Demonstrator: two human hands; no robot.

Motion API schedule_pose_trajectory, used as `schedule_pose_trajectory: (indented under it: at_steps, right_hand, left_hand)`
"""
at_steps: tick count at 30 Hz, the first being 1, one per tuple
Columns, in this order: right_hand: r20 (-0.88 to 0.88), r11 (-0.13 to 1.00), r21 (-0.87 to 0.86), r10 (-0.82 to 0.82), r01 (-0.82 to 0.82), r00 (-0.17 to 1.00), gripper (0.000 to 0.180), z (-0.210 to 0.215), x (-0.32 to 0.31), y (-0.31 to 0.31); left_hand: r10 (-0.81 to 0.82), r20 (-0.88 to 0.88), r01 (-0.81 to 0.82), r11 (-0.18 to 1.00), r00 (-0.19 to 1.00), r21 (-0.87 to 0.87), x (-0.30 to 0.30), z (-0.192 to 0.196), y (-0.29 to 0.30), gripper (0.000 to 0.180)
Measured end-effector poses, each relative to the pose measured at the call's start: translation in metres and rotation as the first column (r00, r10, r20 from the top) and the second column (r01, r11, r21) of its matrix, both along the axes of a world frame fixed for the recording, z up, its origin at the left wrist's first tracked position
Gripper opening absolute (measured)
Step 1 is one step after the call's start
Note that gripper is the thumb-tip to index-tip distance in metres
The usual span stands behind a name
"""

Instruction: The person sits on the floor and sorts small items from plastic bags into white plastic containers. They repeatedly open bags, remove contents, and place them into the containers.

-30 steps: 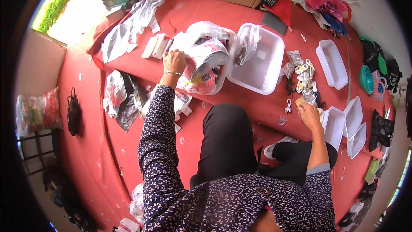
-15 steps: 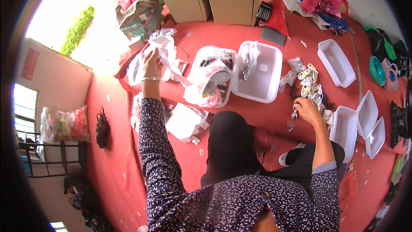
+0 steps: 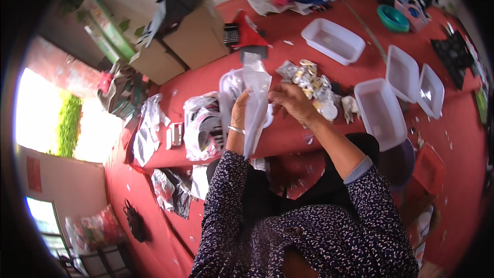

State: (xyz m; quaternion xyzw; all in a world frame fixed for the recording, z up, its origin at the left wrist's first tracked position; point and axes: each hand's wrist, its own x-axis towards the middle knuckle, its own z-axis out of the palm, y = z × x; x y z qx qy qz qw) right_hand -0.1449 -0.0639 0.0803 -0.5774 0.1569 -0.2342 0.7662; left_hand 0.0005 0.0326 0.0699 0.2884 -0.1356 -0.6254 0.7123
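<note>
My left hand (image 3: 240,109) is closed on a long translucent plastic bag (image 3: 256,90), held upright in front of my chest. My right hand (image 3: 294,102) is at the bag's right edge with its fingers curled together. Whatever they pinch is hidden or too small to name. Beyond my right hand lies a heap of bundled cables (image 3: 309,76), white and cream, some in clear bags. Left of my hands stands a white tub (image 3: 186,139) filled with clear-bagged dark items. Another white tub (image 3: 223,90) is partly hidden behind the bag and my left hand.
Several white tubs sit to the right, among them one near my knee (image 3: 381,116) and one farther back (image 3: 334,41). Loose plastic bags (image 3: 149,131) lie at the left. Cardboard boxes (image 3: 193,36) stand at the back. A red basket (image 3: 428,167) is at the right.
My left hand has brought the plastic bag from the far left to the middle. My right hand has left the cable heap and come up to the bag. The view has turned right.
</note>
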Motion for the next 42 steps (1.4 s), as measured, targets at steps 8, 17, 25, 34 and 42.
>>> schedule_pose_trajectory:
  at_steps: [8, 17, 25, 34, 42]
  right_hand:
    - [-0.163, 0.971, 0.069, -0.216, 0.23, 0.963, 0.021, -0.024, -0.008, -0.026]
    - [-0.118, 0.935, 0.228, -0.249, 0.27, 0.961, 0.013, -0.029, -0.001, -0.032]
    - [-0.069, 0.852, 0.142, -0.5, 0.504, 0.864, 0.018, -0.036, -0.021, -0.073]
    - [0.132, 0.748, -0.018, -0.656, 0.663, 0.743, 0.023, 0.027, 0.03, -0.079]
    - [0.062, 0.38, -0.92, -0.105, 0.098, 0.992, 0.02, 0.059, 0.216, 0.051]
  left_hand:
    - [0.127, 0.222, -0.147, 0.986, 0.967, 0.079, -0.03, -0.036, -0.038, 0.013]
    - [0.352, 0.122, -0.361, 0.93, 0.928, 0.069, 0.002, -0.033, -0.003, 0.008]
    - [0.623, -0.019, -0.615, 0.777, 0.782, 0.135, 0.054, -0.036, 0.031, 0.018]
    - [0.031, 0.923, -0.478, 0.849, -0.384, -0.227, 0.029, -0.062, 0.044, 0.023]
    - [-0.151, 0.877, 0.418, 0.834, -0.456, 0.361, -0.083, -0.08, 0.04, 0.024]
